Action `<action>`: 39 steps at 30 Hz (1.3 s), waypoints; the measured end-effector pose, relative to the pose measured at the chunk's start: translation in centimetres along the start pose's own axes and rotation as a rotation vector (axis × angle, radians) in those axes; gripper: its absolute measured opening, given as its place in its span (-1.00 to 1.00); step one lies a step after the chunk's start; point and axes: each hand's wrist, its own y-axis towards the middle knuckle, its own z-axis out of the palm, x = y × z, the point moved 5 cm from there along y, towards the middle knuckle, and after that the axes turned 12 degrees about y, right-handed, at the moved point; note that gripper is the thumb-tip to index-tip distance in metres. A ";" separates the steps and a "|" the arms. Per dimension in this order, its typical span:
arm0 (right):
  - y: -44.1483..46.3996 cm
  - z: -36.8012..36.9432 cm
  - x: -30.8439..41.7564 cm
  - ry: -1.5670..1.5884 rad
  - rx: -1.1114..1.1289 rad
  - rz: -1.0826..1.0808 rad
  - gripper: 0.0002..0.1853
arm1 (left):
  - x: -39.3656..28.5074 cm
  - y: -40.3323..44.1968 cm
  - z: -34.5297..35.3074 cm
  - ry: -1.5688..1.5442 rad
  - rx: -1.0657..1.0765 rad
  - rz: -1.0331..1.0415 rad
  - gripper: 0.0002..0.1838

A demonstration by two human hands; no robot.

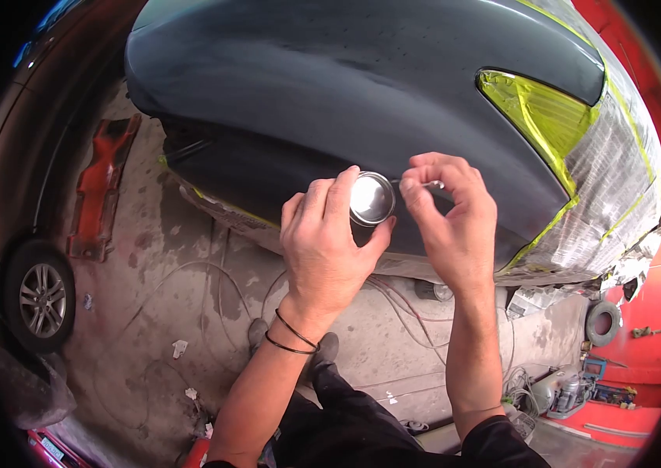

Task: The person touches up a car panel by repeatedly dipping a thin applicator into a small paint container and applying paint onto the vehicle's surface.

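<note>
My left hand (pixel 323 242) is closed around a small round metal cup (pixel 372 200). The cup's shiny inside faces up towards me, and its sides are partly covered by my fingers and thumb. Just right of the cup is my right hand (pixel 455 218), its thumb and index finger pinched together. A small glint of metal shows by those fingers, but what they hold is too small to make out. Both hands are in front of a dark grey car body panel (pixel 291 86), apart from its surface as far as I can see.
Yellow masking tape (pixel 537 117) and clear plastic sheeting (pixel 619 179) cover the car's right part. Hoses (pixel 405 300) lie on the concrete floor (pixel 167 312). A dark car with a wheel (pixel 40 298) stands left, near a red panel (pixel 104 187). A compressor (pixel 553 394) sits lower right.
</note>
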 end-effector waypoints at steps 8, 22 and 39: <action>4.7 -1.9 -2.0 -0.105 -0.277 -0.088 -0.83 | 0.5 -1.8 0.1 -0.010 0.073 -0.021 -0.26; 5.9 -0.3 -3.5 -0.166 -0.278 -0.104 -0.78 | 1.0 -2.9 0.0 -0.015 0.086 -0.035 -0.24; 4.1 -1.6 -2.1 -0.071 -0.320 -0.011 -0.81 | 1.7 -3.0 -0.1 -0.029 0.085 -0.039 -0.24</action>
